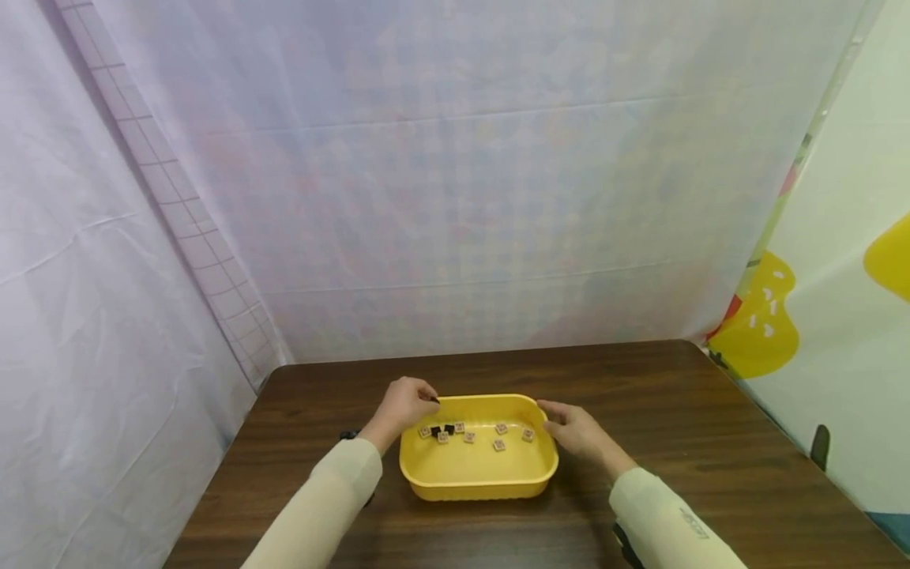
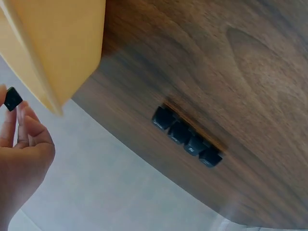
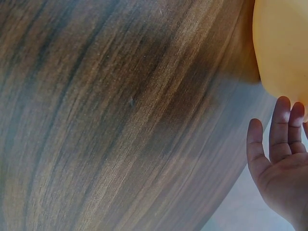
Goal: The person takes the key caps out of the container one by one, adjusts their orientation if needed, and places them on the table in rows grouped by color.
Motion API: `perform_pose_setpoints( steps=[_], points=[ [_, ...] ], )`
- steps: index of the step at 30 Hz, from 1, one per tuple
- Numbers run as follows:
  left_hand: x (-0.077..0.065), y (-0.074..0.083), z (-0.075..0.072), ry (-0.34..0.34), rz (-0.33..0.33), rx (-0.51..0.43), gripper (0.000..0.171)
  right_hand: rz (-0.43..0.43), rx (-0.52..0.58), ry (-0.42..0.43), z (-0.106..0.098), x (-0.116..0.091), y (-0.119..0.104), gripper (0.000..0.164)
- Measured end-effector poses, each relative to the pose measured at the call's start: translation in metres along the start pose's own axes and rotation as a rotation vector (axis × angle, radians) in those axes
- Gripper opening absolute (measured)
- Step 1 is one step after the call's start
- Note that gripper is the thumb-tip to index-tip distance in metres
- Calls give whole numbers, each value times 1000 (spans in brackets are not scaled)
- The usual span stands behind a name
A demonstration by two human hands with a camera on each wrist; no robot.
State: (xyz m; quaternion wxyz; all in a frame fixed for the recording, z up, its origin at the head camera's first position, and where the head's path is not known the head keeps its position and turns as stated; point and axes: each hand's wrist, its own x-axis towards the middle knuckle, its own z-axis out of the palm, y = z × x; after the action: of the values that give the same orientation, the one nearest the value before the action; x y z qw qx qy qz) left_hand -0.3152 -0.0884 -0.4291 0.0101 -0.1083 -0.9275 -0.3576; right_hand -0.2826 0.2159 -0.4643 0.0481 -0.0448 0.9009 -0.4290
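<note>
My left hand [image 1: 403, 407] pinches a small black keycap [image 2: 13, 99] between thumb and fingers, at the far left rim of a yellow plastic basin [image 1: 479, 491]. Inside the basin lie several small beige square pieces [image 1: 500, 446] with dark marks. Two black pieces [image 1: 449, 430] are among them, on the left. My right hand [image 1: 579, 431] holds the basin's right rim; in the right wrist view its fingers [image 3: 280, 127] reach along the outer wall, the little finger apart from it. The thumb's contact is hidden there.
A row of several black keycaps [image 2: 186, 136] stands on the dark wood table [image 2: 231, 96], left of the basin. A pale curtain [image 1: 455, 197] hangs behind the table's far edge, with white sheeting [image 1: 71, 276] on the left and a printed cloth [image 1: 839, 316] on the right.
</note>
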Motion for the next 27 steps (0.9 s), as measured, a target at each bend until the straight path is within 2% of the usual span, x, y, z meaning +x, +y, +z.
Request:
perform_pose_setpoints(
  steps=[8,12,20,27],
  points=[
    [0,-10,-16,39,-35,-102,27,-41,-8,8,0,0,1,44],
    [0,-19,-27,70,-64,-125,27,-33,-1,9,1,0,1,44],
    [-2,-54,-52,137,-110,-98,26,-15,2,9,1,0,2,43],
    [-16,-81,-72,169,-129,-83,25,-18,0,2,2,2,3,43]
  ],
)
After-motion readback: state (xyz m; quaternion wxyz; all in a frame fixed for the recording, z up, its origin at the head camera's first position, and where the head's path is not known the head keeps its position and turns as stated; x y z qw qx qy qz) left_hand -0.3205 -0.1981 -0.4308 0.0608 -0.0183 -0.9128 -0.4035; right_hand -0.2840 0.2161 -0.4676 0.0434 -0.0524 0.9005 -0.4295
